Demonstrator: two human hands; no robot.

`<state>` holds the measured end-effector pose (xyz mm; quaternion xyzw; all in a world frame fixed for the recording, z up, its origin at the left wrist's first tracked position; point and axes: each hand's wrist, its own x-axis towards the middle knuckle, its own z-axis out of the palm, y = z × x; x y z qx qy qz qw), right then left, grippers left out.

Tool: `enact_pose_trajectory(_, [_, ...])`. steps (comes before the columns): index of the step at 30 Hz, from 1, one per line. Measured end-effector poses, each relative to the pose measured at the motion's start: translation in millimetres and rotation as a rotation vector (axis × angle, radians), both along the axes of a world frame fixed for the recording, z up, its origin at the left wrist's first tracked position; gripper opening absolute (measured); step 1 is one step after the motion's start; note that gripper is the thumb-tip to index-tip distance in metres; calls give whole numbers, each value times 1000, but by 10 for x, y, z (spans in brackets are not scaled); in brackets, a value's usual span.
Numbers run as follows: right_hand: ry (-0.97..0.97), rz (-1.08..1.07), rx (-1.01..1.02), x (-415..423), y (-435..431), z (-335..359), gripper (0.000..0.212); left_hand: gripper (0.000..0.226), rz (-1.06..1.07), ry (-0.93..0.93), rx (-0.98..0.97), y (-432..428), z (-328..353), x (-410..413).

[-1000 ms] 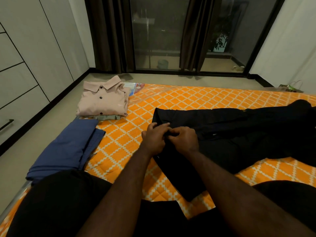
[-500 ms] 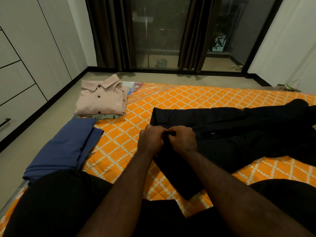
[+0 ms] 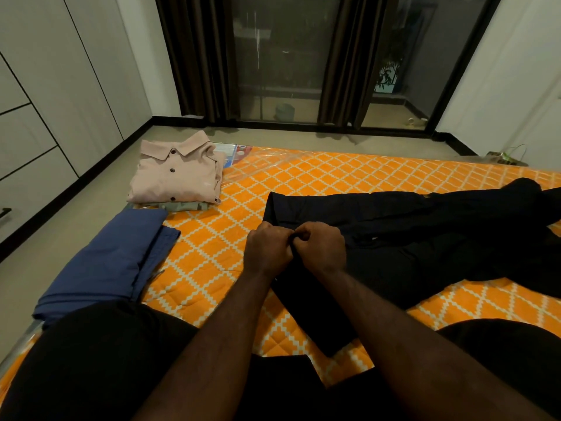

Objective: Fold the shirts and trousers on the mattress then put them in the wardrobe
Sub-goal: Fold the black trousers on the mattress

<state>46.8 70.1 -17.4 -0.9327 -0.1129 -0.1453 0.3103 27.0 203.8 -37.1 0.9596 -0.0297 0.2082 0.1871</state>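
Both my arms reach forward, left hand (image 3: 267,250) and right hand (image 3: 322,248) knuckle to knuckle, fingers curled pinching the waist of the black trousers (image 3: 409,238) spread on the orange mattress (image 3: 318,177). Far left: one folded pink shirt (image 3: 176,174), one folded blue garment (image 3: 109,259).

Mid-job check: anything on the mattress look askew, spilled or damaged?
Nothing spilled or damaged. The folded blue garment at the left edge of the mattress is slightly askew: a lower layer sticks out past the top one. The pink shirt looks neat; the left hand and right hand grip the black trousers.
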Motion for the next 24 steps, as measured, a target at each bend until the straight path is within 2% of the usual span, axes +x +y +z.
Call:
enact_pose_trajectory(3, [1,-38,5,-31,33,-23,10,32,-4,-50,-41,-30,-12,-16])
enact_pose_trajectory(5, [57,-7,76,-36,12,-22,9,37,-16,-75,-106,-20,-33,-46])
enact_pose_trajectory(8, [323,33,327,41,-35,-29,9,28,-55,-79,-263,33,-55,-37])
enact_pose_trajectory(11, [579,-77,681,148,-72,-65,18,24,-82,-120,-345,28,-95,20])
enact_pose_trajectory(14, [635,-70,742,174,-98,-82,9,20,-63,-131,-460,4,-96,34])
enact_pose_trajectory(18, [617,-84,796,170,-86,-18,6,23,107,19,-818,-50,-75,25])
enact_pose_trajectory(21, [599,-96,787,183,-64,-5,9,9,210,107,-1201,-108,-89,30])
enact_pose_trajectory(23, [592,-88,789,189,-67,-25,14,24,189,166,-1434,-130,-89,25])
enact_pose_trajectory(24, [584,-75,783,193,-64,-38,16,30,161,204,-1483,-137,-80,18])
